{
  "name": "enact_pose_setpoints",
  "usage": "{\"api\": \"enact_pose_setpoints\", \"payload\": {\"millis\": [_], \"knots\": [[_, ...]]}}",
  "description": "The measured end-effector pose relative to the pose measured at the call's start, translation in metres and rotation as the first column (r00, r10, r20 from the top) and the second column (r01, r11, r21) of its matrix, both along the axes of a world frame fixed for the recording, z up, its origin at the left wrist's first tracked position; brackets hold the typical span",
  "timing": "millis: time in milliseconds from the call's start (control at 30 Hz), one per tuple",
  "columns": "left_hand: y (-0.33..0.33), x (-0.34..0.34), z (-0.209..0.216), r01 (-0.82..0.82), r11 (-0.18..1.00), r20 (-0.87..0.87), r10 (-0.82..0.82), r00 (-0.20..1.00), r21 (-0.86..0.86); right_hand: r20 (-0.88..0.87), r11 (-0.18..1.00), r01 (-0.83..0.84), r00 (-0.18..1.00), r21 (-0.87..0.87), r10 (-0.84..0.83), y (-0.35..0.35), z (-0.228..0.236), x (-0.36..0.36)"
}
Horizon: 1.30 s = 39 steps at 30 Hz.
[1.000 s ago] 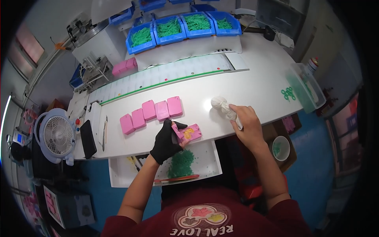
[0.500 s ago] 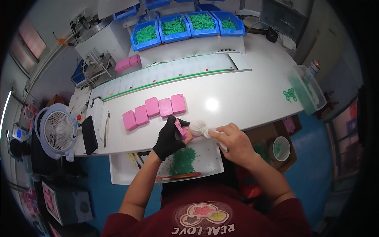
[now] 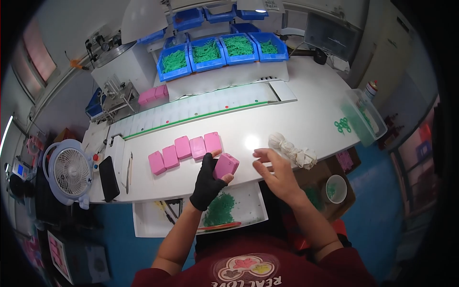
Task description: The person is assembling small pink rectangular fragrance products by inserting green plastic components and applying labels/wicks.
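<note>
My left hand [image 3: 208,184], in a black glove with bare fingertips, grips a pink block-shaped mould [image 3: 226,166] above the table's front edge. Its fingers wrap round the sides and a closed face is turned up. My right hand [image 3: 278,175] is bare and empty, its fingers apart, to the right of the mould. Just beyond that hand a tied white cloth bundle [image 3: 290,149] lies on the white table. Several similar pink blocks [image 3: 183,147] stand in a slightly stepped row left of centre, close to my left hand.
An open drawer [image 3: 248,210] with green scraps juts out below the table edge. A white strip conveyor [image 3: 191,107] crosses the table; blue bins [image 3: 206,53] of green pieces stand behind it. Green rings [image 3: 342,125] and a clear tub [image 3: 367,122] sit right, a fan [image 3: 71,167] left.
My right hand has let go of the cloth bundle, which now lies on the table to the right. The mould in my left hand, showing its inside before, now looks closed up.
</note>
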State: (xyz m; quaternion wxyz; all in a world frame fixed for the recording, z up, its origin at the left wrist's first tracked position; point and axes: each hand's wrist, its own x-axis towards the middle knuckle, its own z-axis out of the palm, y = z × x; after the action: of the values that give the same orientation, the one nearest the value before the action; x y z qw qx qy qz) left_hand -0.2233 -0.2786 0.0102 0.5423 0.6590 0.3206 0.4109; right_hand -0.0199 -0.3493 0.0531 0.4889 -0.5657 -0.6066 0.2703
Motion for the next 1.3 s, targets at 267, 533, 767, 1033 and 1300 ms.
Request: {"api": "enact_pose_setpoints", "payload": {"millis": [267,533,767,1033,1300], "knots": [[-0.039,0.005,-0.01,-0.23,0.956,0.113,0.252,0.961,-0.184,0.189,0.986,-0.024,0.982,0.167,-0.008,0.004,-0.022,-0.057],[-0.037,-0.009,0.003,-0.109,0.99,0.147,0.121,0.982,-0.087,0.236,0.965,-0.09,0.971,0.246,0.03,0.005,-0.024,-0.057],[-0.038,-0.008,0.0,-0.181,0.979,0.187,0.197,0.963,-0.098,0.058,0.984,-0.077,0.996,0.159,0.069,0.005,-0.023,-0.066],[-0.042,-0.02,-0.011,-0.288,0.955,-0.034,0.286,0.958,-0.067,-0.054,0.997,-0.078,0.995,0.029,0.079,0.01,-0.029,-0.068],[-0.023,-0.032,0.009,-0.086,0.847,-0.391,0.33,0.859,0.525,-0.008,0.959,-0.173,0.984,-0.223,0.176,0.057,-0.04,-0.041]]}}
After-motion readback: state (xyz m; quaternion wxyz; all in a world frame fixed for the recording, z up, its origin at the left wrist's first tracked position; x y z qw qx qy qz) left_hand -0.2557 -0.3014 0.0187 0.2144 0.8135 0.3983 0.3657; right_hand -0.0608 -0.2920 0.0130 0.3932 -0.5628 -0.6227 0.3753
